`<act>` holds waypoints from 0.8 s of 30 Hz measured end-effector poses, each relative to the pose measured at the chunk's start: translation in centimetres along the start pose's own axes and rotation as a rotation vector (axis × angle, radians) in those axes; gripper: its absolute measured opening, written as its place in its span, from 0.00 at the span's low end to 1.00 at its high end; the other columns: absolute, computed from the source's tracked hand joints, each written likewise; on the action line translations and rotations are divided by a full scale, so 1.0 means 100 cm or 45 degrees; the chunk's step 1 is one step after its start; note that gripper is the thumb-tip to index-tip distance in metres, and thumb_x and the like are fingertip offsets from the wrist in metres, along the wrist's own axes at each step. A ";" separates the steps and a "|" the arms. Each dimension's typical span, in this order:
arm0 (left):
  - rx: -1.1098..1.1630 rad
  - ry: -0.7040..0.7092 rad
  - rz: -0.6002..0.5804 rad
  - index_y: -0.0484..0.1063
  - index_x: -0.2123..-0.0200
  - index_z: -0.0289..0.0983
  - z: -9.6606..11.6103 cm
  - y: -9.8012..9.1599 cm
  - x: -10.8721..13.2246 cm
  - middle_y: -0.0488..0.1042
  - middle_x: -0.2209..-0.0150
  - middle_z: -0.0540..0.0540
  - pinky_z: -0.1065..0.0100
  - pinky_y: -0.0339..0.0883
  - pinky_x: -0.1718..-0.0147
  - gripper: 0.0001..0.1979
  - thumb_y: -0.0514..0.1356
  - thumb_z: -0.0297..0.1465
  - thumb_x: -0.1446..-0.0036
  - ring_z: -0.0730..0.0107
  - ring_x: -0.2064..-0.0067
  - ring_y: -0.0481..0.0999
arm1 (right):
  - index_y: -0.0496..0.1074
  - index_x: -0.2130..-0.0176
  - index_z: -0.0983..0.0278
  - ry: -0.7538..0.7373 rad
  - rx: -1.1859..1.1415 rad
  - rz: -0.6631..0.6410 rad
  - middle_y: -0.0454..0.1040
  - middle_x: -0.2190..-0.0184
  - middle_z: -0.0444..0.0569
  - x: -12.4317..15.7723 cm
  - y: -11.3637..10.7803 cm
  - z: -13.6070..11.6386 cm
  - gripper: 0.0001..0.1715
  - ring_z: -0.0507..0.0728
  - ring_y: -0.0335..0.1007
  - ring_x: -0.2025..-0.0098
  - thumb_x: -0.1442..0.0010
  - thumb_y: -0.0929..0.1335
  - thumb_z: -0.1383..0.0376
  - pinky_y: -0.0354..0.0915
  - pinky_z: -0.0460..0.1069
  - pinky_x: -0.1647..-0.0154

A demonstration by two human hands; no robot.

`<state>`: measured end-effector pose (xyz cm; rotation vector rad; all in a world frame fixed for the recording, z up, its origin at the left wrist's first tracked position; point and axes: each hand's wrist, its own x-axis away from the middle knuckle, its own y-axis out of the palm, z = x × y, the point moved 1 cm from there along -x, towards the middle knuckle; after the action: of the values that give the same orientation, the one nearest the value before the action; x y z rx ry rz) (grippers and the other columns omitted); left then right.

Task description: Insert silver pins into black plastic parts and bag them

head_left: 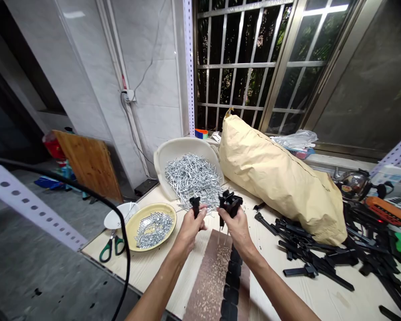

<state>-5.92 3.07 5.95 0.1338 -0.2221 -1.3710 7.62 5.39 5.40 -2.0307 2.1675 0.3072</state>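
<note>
— What is closest?
— A brown board (203, 285) on the table (147, 267). A row of black pieces (232, 285) lies on it.
— And the hands?
— Just past it, up over the table. The left hand (190, 227) has its grip closed on a small black part (194, 204). The right hand (238, 228) has its grip closed on a bigger black part (230, 201). The two parts are near each other, not touching.
— What is farther away?
— A yellow plate (132, 227) of shiny bits on the left. Then a white tub (173, 147) of silver nails (192, 176), a big tan sack (277, 178), and a window (240, 66) with bars.
</note>
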 end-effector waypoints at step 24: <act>-0.001 0.063 0.328 0.56 0.85 0.38 -0.007 -0.005 0.011 0.51 0.89 0.57 0.74 0.41 0.87 0.25 0.63 0.49 0.57 0.82 0.86 0.48 | 0.70 0.64 0.67 0.010 0.200 0.167 0.73 0.69 0.48 0.012 -0.026 0.011 0.21 0.56 0.66 0.67 0.52 0.71 0.54 0.63 0.50 0.65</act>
<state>-5.99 1.87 5.27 0.1332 -0.1903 -1.1107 10.13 4.38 3.89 -1.8151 2.2562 0.1392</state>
